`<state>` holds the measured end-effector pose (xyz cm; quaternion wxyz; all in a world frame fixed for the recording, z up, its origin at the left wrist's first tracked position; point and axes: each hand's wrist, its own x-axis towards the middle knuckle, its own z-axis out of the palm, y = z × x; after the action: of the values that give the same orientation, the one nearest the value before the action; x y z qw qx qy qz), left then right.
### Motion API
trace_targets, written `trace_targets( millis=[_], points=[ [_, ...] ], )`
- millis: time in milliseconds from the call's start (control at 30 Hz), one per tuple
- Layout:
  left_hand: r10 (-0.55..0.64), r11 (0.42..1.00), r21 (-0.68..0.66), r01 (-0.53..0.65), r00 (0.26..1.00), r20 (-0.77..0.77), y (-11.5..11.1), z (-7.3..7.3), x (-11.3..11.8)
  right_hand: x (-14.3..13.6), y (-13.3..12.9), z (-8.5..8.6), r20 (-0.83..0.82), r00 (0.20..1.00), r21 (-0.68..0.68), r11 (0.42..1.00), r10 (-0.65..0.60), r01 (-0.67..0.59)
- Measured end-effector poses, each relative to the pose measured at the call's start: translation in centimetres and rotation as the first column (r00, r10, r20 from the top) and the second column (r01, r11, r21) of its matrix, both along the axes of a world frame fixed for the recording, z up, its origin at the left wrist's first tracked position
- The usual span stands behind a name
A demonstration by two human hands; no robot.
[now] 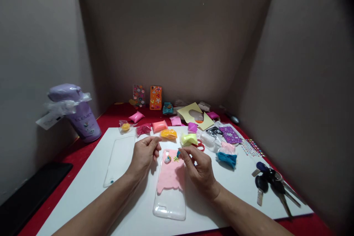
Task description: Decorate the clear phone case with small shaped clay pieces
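A clear phone case (169,206) lies on the white board, its upper part covered with pink clay (170,177) that ends in a wavy edge. Small decorations sit near its top: a white-and-coloured piece (167,159) and thin yellow strips (176,159). A bit of blue clay (178,153) shows just below my right fingertips; whether they touch it is unclear. My right hand (199,169) is pinched over the case's upper right corner. To the left of the case, raised a little, my left hand (145,156) has thumb and forefinger pressed together; anything between them is too small to name.
Clay packets, including orange (168,134), yellow (188,139) and blue (226,159), line the board's far side with red-handled scissors (200,146). Another clear case (120,160) lies left, keys (272,184) right. A purple wrapped tumbler (83,118) stands at the left.
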<state>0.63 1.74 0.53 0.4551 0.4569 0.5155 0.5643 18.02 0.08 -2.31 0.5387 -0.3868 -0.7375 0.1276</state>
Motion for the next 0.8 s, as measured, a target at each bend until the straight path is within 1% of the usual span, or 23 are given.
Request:
trace_targets(
  millis=[133,300,467,533,600,667,733,800],
  points=[
    [0.011,1.0,-0.023,-0.011,1.0,0.001,-0.1,0.1,0.2,0.0,0.0,0.0,-0.003,1.0,0.001,1.0,-0.004,0.004],
    [-0.009,1.0,-0.028,0.009,1.0,-0.004,0.0,-0.2,0.3,0.0,-0.1,0.2,-0.01,1.0,-0.004,1.0,0.008,-0.008],
    [0.001,1.0,-0.017,-0.002,0.999,-0.048,-0.2,0.1,0.3,0.0,-0.1,0.0,-0.014,0.999,0.012,0.999,0.05,-0.05],
    [0.003,1.0,-0.003,-0.004,0.998,-0.07,-0.3,0.2,0.4,0.0,-0.2,0.3,-0.02,0.996,0.031,0.996,0.083,-0.082],
    [0.001,1.0,0.0,-0.001,0.997,-0.072,-0.4,0.3,0.4,-0.1,-0.4,1.2,-0.039,0.991,0.046,0.991,0.127,-0.126],
    [-0.007,1.0,0.006,0.008,0.999,-0.05,-0.4,0.2,0.4,-0.2,-0.9,2.8,-0.062,0.983,0.024,0.985,0.173,-0.171],
    [-0.019,1.0,0.017,0.02,1.0,-0.024,-0.3,0.0,0.4,-0.4,-1.9,4.8,-0.062,0.971,-0.042,0.971,0.233,-0.235],
    [-0.034,0.999,0.023,0.034,0.999,-0.003,-0.3,-0.1,0.4,-1.1,-3.5,6.6,-0.103,0.942,-0.142,0.933,0.319,-0.331]
  ],
)
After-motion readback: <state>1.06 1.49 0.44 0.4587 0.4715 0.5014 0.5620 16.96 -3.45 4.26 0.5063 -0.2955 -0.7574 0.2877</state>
